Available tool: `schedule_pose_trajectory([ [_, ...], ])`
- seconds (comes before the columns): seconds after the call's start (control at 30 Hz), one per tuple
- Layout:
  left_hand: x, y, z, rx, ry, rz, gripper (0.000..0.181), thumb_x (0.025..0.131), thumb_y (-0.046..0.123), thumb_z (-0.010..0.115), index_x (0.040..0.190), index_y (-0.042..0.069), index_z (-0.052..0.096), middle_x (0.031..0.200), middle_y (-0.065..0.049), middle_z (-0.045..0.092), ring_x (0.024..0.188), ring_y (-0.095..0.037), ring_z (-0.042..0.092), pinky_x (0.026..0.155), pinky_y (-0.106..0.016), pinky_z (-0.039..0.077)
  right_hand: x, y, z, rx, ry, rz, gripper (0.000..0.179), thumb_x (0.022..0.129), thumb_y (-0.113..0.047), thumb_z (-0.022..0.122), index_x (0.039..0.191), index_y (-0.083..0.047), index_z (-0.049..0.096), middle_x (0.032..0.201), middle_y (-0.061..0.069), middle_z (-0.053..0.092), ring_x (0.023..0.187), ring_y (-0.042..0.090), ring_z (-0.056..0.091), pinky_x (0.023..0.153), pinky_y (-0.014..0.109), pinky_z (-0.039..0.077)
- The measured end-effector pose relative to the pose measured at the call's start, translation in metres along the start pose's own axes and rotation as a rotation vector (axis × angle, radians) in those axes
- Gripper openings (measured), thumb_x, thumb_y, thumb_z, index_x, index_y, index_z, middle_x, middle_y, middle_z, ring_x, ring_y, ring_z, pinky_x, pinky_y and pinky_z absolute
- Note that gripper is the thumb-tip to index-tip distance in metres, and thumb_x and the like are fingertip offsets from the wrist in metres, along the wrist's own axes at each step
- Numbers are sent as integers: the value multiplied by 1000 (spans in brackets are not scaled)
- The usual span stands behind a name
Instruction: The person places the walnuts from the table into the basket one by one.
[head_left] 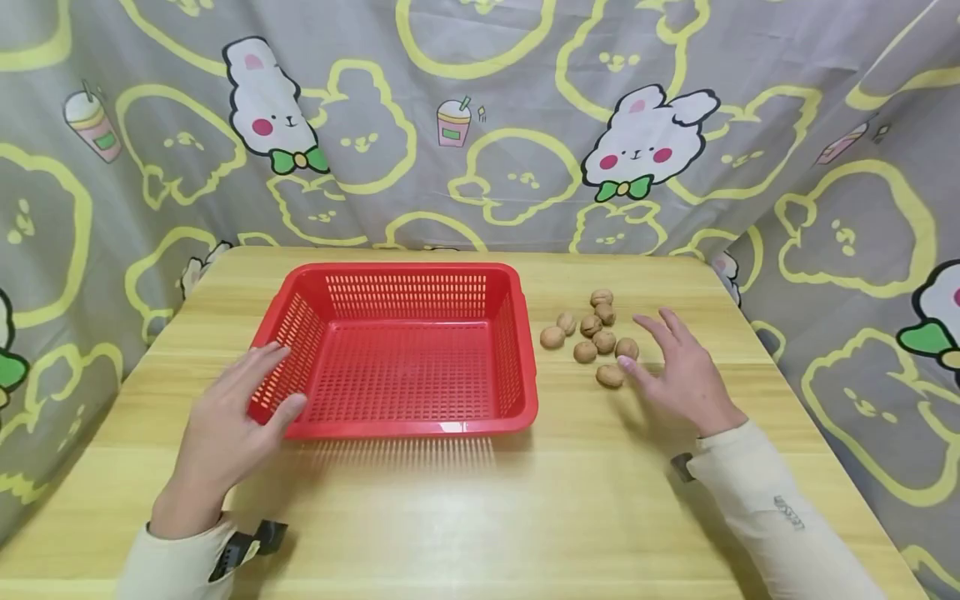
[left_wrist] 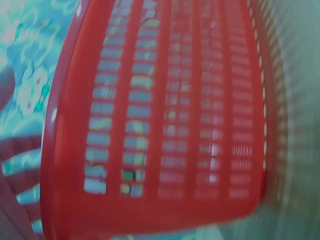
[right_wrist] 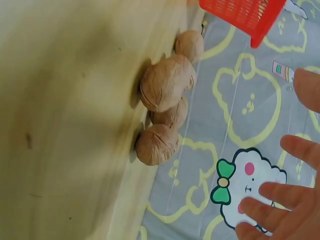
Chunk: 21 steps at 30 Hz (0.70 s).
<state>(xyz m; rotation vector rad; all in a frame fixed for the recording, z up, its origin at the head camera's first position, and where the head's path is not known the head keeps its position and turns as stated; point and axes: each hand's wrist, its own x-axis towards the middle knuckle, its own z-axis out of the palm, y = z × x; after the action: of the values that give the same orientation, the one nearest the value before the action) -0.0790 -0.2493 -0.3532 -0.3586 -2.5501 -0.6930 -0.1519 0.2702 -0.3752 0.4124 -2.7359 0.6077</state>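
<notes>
A red plastic basket (head_left: pixel 412 428) with slotted walls sits on the table, its inside bare. My left hand (head_left: pixel 221 429) is at its front left corner, thumb and fingers apart and overlapping the rim in the head view. In the left wrist view the slotted wall (left_wrist: pixel 116 150) fills most of the picture, with the fingers (left_wrist: pixel 17 182) at the left edge. Several walnuts (head_left: pixel 603 342) lie loosely grouped right of the basket. Beside them is my right hand (head_left: pixel 686 379), fingers spread and holding nothing. The right wrist view shows walnuts (right_wrist: pixel 162 85) apart from those fingers (right_wrist: pixel 270 212).
The light wooden table (head_left: pixel 420 525) carries the basket and the walnuts. A grey curtain (head_left: pixel 525 108) with yellow outlines and white cartoon animals hangs behind it and along both sides. Dark straps (head_left: pixel 240 554) sit at the cuffs of the pale sleeves.
</notes>
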Motion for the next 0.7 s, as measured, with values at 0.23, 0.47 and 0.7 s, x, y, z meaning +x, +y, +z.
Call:
schedule_pose_trajectory([
  [0.23,-16,-16,-4,-61,33,130,60,69,41,85,115,4,68,119,-16,65,117,-40,52,109,-33,31,15,6,2,137,39,57,51,93,-28,63,134,-1,50,135,25,50,121,44,47,97,60,36],
  [0.47,-21,-18,5,-29,-87,100,59,63,41,88,109,8,71,110,-17,69,112,-42,53,106,-62,22,33,19,10,144,48,106,45,93,-22,61,132,0,52,129,27,54,109,43,54,88,58,42],
  [0.7,-23,-20,10,-18,-55,77,39,62,36,90,86,10,74,84,-7,72,88,-32,59,106,-59,22,64,35,7,109,67,97,39,94,-20,59,126,2,55,123,26,58,103,41,57,81,56,46],
])
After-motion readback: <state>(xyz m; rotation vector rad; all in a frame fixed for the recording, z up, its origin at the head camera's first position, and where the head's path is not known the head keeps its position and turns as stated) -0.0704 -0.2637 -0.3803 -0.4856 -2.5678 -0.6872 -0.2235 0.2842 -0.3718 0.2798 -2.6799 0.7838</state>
